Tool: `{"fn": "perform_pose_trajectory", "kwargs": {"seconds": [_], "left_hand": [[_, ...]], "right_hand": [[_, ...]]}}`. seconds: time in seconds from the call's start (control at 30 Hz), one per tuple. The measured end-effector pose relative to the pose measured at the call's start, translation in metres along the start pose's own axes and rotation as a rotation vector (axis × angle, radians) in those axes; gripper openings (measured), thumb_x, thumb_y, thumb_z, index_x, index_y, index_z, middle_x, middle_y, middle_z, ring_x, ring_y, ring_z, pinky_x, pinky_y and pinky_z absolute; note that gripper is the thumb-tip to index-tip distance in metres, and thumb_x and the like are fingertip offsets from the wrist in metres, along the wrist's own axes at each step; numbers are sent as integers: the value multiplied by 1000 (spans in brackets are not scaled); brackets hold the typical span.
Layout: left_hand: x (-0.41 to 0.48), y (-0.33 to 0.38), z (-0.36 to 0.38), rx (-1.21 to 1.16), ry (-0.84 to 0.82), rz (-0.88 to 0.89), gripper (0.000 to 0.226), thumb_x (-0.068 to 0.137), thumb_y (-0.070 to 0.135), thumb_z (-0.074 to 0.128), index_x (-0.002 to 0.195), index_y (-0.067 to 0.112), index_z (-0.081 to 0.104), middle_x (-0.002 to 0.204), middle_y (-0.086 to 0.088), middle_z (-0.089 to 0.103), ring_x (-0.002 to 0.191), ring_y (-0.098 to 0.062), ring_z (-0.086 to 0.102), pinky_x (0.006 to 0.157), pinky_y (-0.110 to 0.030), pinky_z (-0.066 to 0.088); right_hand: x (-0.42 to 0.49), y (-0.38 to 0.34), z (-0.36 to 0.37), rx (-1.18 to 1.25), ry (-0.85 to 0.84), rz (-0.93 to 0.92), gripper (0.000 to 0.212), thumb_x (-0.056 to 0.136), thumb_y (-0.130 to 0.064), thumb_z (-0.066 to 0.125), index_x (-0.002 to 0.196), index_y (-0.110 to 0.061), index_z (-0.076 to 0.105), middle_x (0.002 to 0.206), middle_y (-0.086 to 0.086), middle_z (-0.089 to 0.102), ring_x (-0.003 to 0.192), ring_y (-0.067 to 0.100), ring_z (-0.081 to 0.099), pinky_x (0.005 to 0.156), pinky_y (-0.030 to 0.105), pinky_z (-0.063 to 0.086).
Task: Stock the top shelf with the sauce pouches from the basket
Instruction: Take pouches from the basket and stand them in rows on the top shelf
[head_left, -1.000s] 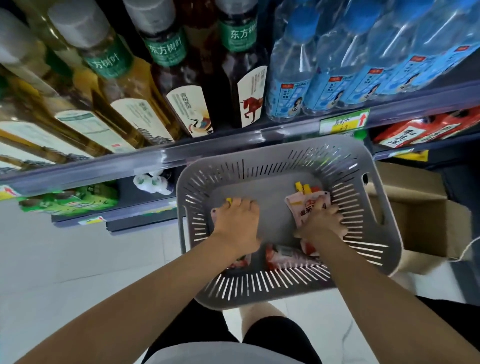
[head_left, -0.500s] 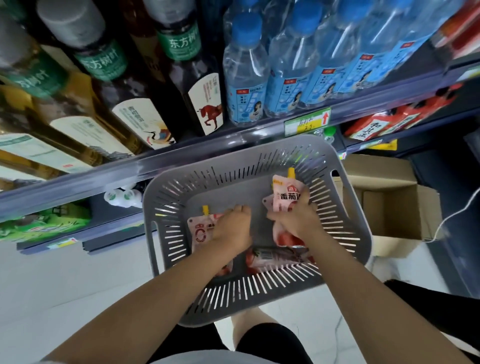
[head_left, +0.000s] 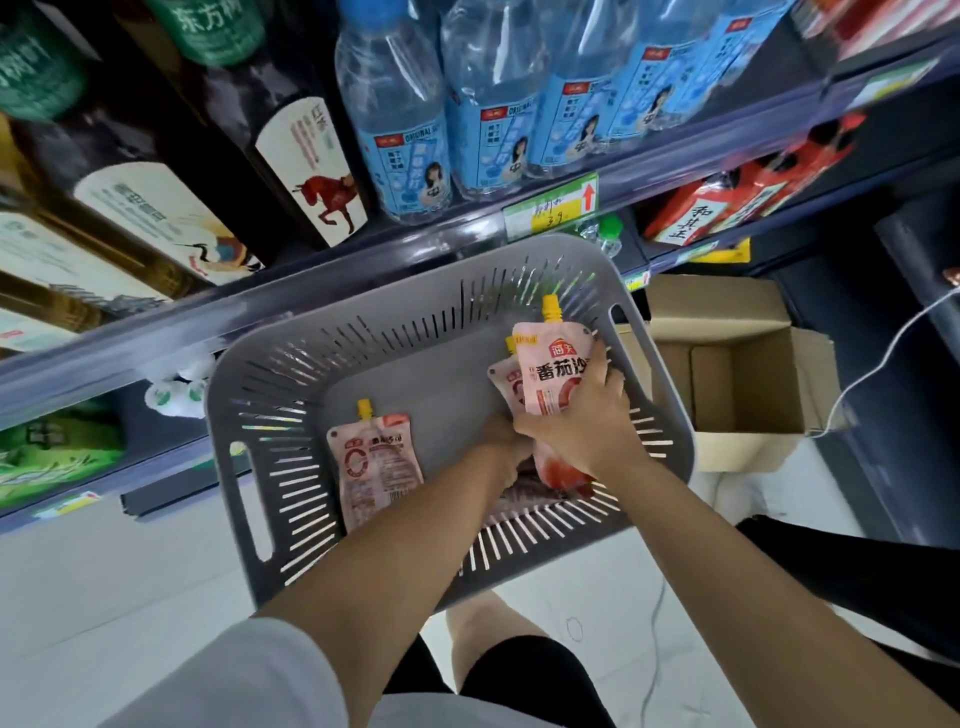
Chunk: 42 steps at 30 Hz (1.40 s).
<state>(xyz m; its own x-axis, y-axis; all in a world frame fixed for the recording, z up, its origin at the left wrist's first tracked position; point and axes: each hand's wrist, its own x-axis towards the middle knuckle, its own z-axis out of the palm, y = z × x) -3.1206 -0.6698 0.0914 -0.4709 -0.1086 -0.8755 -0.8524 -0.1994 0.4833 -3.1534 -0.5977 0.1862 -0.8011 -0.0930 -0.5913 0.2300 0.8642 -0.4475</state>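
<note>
At the right side of the grey slotted plastic basket (head_left: 415, 291), a pink sauce pouch (head_left: 553, 374) with a yellow cap reads "番茄沙" under a red "海天" logo. Above the basket, a clear blue-labelled water bottle (head_left: 410, 150) shows "ORIGINAL". Up-left of it, a dark tea bottle (head_left: 260, 104) has "东方树" on its green neck band. Just above the basket's far rim, a green-and-white price tag (head_left: 550, 208) bears a red up arrow and a handwritten "3.9". Up-right, a red pack (head_left: 696, 221) reads "和其正".

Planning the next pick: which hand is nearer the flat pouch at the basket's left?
Left. The left hand is just right of that pouch; the right hand, gripping other pouches, is farther right.
</note>
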Motion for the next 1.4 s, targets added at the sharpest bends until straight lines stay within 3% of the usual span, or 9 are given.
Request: {"fn": "perform_pose_trajectory", "kwargs": {"seconds": [0.13,0.33,0.47,0.57,0.7,0.87,1.0,1.23,1.4], "left_hand": [[-14,16,-21,207,118,45,26,84,10,66,106,-2,60,103,-8,66,88,-22,60,67,-28,47],[-54,40,-92,775,316,259,22,77,7,68,93,10,53,100,-12,62,96,-29,60,67,-31,42],[-54,35,-110,1154,352,299,68,81,1,60,143,16,38,141,-21,36,118,-35,53,94,-41,49],[-41,16,-112,1216,371,225,48,96,5,45,143,8,39,140,-20,42,119,-36,52,97,-41,46],[-36,-4,-115,1378,368,123,77,82,26,69,145,6,31,145,-17,26,128,-35,40,101,-43,40],[-33,-11,-125,1327,501,131,111,61,66,73,142,12,18,139,-12,33,127,-31,36,101,-46,35],[-29,-11,-127,1170,440,16,120,58,59,77,144,14,6,139,-17,34,127,-35,42,101,-48,40],[-33,-1,-110,1159,436,22,136,58,52,85,148,6,-6,149,-17,17,139,-36,21,104,-51,36],[-56,14,-105,1232,397,147,139,53,58,84,149,3,1,149,-16,22,137,-34,26,109,-44,30]], "right_hand": [[-1,8,-1,-42,-36,-5,127,60,-38,83,150,-13,-3,146,19,23,137,36,21,111,45,23],[3,3,3,-36,-59,19,126,61,-37,84,150,-11,-2,147,22,23,138,38,22,112,43,23],[8,-4,9,-12,-52,74,126,61,-38,82,150,-7,-2,145,23,27,135,37,26,111,40,26],[11,-7,16,-2,-47,122,127,61,-40,82,150,-9,-3,145,22,25,134,38,28,110,43,28],[9,-6,21,-27,-31,156,125,63,-39,82,149,-9,-3,145,22,25,133,39,29,108,44,31],[3,-7,20,-54,-7,142,129,61,-38,83,149,-8,-7,146,22,22,135,39,24,107,46,30],[-2,-10,19,-46,-6,138,130,61,-40,83,149,-10,-8,146,20,23,134,39,27,106,48,32],[-10,-13,13,-79,10,71,129,62,-42,80,149,-8,-8,146,20,23,133,40,28,104,46,33],[-14,-9,4,-76,42,40,130,62,-43,81,149,-7,-8,149,22,20,137,39,22,109,45,27]]}}
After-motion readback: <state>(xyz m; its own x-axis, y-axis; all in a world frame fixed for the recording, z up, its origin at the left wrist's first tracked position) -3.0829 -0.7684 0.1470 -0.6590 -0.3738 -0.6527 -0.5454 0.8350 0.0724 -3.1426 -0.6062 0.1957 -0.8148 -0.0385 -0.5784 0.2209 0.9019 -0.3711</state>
